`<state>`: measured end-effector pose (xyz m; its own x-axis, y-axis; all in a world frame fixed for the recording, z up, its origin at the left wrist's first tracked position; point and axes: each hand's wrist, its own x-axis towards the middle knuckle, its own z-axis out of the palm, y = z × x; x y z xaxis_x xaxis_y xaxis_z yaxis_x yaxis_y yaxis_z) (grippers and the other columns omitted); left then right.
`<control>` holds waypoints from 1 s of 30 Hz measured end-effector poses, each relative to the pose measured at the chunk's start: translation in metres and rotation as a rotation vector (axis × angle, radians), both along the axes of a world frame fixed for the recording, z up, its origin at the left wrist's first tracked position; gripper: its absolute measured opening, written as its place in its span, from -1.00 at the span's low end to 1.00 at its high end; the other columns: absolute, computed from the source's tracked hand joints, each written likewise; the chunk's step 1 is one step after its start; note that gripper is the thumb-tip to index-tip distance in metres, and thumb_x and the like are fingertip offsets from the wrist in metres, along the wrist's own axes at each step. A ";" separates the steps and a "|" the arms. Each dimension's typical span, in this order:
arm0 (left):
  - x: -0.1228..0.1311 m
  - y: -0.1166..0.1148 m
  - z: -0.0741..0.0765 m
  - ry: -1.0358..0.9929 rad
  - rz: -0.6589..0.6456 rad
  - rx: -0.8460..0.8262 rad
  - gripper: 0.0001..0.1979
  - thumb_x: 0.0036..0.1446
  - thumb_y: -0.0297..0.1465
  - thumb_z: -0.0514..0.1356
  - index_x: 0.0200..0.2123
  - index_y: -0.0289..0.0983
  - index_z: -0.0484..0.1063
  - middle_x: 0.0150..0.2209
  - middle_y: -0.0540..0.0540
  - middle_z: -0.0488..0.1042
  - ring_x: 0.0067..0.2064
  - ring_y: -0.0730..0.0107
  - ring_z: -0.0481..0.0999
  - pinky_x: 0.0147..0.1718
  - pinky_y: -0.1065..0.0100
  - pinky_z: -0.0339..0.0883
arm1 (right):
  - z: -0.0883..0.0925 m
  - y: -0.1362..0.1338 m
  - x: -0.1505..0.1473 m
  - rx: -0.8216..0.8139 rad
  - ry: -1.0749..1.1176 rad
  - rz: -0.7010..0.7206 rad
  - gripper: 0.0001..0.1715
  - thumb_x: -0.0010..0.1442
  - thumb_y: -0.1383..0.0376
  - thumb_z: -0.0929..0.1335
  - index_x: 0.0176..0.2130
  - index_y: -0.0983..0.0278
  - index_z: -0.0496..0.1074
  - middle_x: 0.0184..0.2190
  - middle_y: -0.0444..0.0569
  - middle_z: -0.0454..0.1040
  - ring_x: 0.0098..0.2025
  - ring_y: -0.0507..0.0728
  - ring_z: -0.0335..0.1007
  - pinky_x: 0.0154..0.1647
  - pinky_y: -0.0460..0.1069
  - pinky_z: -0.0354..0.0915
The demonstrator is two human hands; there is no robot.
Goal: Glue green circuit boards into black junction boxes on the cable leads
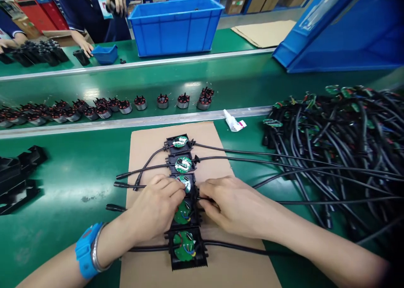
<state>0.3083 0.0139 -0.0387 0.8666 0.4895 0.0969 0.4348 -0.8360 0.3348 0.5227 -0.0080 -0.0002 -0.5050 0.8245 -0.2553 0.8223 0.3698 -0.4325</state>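
Note:
Several black plastic housings [203,260] stand in a column on a cardboard sheet [243,267], each with a round green circuit board [184,246] inside. My left hand [158,206] is closed, fingers curled over the left edge of a middle housing [191,179], fingertips by its board; its grip is partly hidden. On the right side of the same column, my right hand [232,201] is closed, thumb and index finger pinching a black cable [199,198] where it meets the housing. Black cables [240,150] lead out of both sides of the housings, the left ones ending in plugs [121,175].
A tangled heap of cables with boards [341,132] lies right. Motor stators [162,101] line the ledge ahead. A small white tube [233,121] lies beyond the cardboard. Black plastic parts [19,174] sit left. Blue bins [175,31] and a co-worker [94,14] are across the bench.

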 end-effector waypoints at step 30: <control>0.015 -0.001 0.002 0.132 0.097 -0.050 -0.58 -0.01 -0.58 0.02 -0.05 -0.30 0.39 -0.14 -0.17 0.41 -0.21 0.15 0.36 -0.21 0.11 0.27 | -0.047 0.003 0.005 0.510 -0.123 0.284 -0.66 0.27 0.48 0.12 -0.36 0.31 0.39 -0.45 -0.03 0.34 -0.40 0.11 0.15 -0.45 -0.01 0.05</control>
<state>0.3238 0.0132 -0.0370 0.8186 0.5729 -0.0411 0.5557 -0.7717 0.3094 0.5276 -0.0051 -0.0476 -0.7154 0.6955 0.0670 0.6937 0.7185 -0.0506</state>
